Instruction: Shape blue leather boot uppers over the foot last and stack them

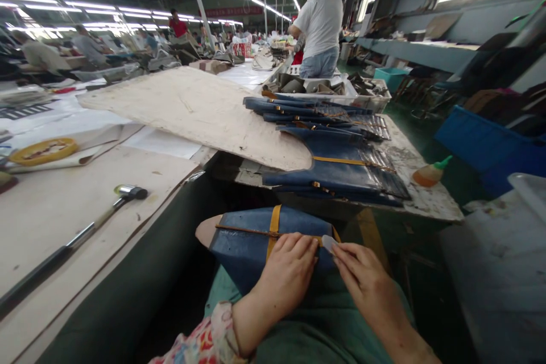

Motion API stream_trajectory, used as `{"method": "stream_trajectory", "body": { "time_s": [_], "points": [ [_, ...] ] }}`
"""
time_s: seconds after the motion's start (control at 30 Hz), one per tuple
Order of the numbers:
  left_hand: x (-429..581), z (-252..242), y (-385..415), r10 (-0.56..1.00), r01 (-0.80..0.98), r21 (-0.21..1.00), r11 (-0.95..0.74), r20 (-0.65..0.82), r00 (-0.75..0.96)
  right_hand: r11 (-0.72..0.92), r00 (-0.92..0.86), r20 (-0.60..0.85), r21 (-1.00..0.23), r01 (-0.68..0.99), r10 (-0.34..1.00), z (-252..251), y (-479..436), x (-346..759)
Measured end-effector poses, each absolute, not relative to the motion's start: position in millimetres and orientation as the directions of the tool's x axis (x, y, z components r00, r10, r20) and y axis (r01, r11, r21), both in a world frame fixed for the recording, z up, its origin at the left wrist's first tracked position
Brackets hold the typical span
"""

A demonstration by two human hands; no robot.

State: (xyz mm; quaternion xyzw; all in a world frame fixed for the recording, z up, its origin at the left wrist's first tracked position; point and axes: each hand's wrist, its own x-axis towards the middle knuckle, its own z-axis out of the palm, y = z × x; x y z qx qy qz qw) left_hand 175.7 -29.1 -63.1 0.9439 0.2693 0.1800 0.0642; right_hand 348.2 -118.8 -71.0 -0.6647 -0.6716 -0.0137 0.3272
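Across my lap lies a dark blue leather piece with mustard straps, fitted over a pale board whose rounded tip sticks out at the left. My left hand rests on the leather, its fingers laid along the lengthwise strap, close to where a cross strap passes over. In my right hand, thumb and fingers pinch a small whitish, translucent flat scraper. Its rounded end touches the strap's right part, just beyond my left fingertips. The underside of the leather is hidden.
Similar blue leather pieces lie stacked on the bench ahead, beside a large pale board. A glue bottle stands right; a hammer and yellow dish lie left. A co-worker stands beyond. Blue bins are at right.
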Motion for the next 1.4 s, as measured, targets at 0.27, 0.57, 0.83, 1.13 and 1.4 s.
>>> {"method": "stream_trajectory", "body": {
  "time_s": [0.27,0.57,0.83,1.13,1.4],
  "points": [
    [152.2,-58.2,-22.1,0.599,0.553,0.23,-0.801,0.336,0.727,0.116,0.054,0.429,-0.361,0.925,0.902,-67.3,-100.7,326.2],
    [120.7,-61.2,-19.6,0.664,0.637,0.217,-0.739,0.392,0.637,0.213,-0.08,0.442,-0.261,0.942,0.893,-67.6,-80.4,286.8],
    [99.4,-63.9,-20.4,0.687,0.694,0.155,-0.703,0.399,0.607,0.249,-0.102,0.432,-0.298,0.921,0.896,-65.3,-68.3,270.2],
    [88.6,-72.6,-30.1,0.675,0.717,0.016,-0.697,0.35,0.649,0.212,-0.127,0.182,-0.603,0.769,0.975,-52.2,-63.5,287.8],
    [82.0,-77.4,-34.8,0.679,0.717,0.012,-0.697,0.331,0.655,0.149,-0.213,0.023,-0.79,0.595,0.977,-44.2,-47.4,299.4]
  ]
}}
